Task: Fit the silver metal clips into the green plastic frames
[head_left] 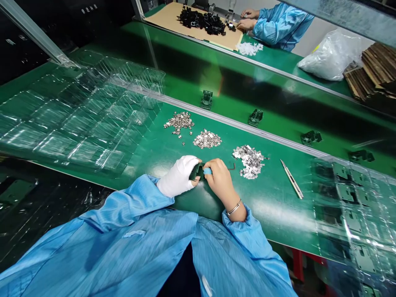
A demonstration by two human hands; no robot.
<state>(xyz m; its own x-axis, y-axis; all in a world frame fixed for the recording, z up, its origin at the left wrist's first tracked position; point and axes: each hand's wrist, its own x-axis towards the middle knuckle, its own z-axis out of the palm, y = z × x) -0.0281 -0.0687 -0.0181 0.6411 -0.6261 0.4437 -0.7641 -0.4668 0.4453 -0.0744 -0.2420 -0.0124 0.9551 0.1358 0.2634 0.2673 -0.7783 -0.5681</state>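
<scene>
In a white glove with bare fingertips, my left hand (177,176) grips a small dark green part (194,173) just above the table. My right hand (220,181) is bare, with a blue finger cover on one finger and a bracelet at the wrist. Its fingers are pinched together against the part's right side; whatever they hold is too small to name. A thin, dark L-shaped rod (232,166) shows just beyond my right knuckles. Small metal pieces lie in three piles past my hands: a left pile (180,121), a middle pile (207,139) and a right pile (250,161).
Clear compartment trays (77,119) cover the left; another tray (352,218) holds flat parts at right. A white pen-like tool (291,179) lies between. Beyond a metal rail (235,120) sit several dark assemblies (255,117). A co-worker's hands (247,20) work beside black parts (202,21).
</scene>
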